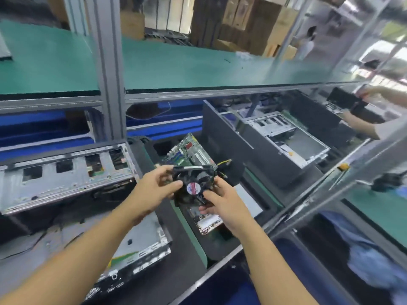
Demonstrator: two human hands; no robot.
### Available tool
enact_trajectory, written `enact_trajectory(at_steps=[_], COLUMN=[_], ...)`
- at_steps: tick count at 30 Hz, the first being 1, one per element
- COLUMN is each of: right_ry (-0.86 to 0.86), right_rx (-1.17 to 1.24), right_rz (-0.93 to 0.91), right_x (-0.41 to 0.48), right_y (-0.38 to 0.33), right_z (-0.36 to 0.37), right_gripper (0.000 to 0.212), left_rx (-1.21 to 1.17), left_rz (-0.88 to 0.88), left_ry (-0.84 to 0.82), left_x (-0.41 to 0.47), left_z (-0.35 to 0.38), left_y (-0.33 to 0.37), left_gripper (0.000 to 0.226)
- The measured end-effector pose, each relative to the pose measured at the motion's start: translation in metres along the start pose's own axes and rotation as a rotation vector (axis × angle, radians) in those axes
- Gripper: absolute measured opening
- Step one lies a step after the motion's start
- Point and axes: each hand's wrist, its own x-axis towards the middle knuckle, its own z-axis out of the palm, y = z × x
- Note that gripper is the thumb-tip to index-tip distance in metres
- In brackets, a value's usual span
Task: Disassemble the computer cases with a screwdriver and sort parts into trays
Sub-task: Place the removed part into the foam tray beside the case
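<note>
Far beyond and above both hands, a wide green-matted shelf on grey metal posts. Left of the left hand, an opened silver sheet-metal computer case, lying flat on the dark bench. Beyond and to the right of the right hand, a second open silver case, set between black walls. Just beyond the hands, a green circuit board, tilted and partly hidden. Between the hands, lifted clear of the bench, a black square plastic cooling fan. Square, so no long axis to name. Round red-and-white hub label turned up toward the camera, far edge tipped away. Yellow and black wires trailing off its far right corner. Gripped on both sides: left thumb and fingers pinching the left edge, right thumb and curled fingers grasping the lower right edge.
</note>
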Motion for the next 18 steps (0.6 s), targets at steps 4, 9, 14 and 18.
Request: enact_trajectory(at_steps=[4, 9, 14, 18], right_ry=[-0.145, -0.040, -0.129, -0.199], right_rx=[0.257, 0.300, -0.004, -0.304], right_rz=[0.119, 0.164, 0.165, 0.178], right_x=[-0.011, 0.023, 0.078, 0.119], right_y=[0.016, 0.038, 0.021, 0.009], right_z=[-0.033, -0.049, -0.070, -0.073], right_gripper=[0.043, 0.069, 0.057, 0.063], left_rx=[0.166, 0.324, 0.459, 0.723], left_rz=[0.089, 0.128, 0.071, 0.128], left_ry=[-0.111, -0.261, -0.365, -0.193], left_x=[0.014, 0.048, 0.087, 0.105], left_z=[0.025, 0.047, 0.045, 0.046], left_y=[-0.005, -0.010, -0.009, -0.012], left_gripper=[0.035, 0.037, 0.058, 0.054])
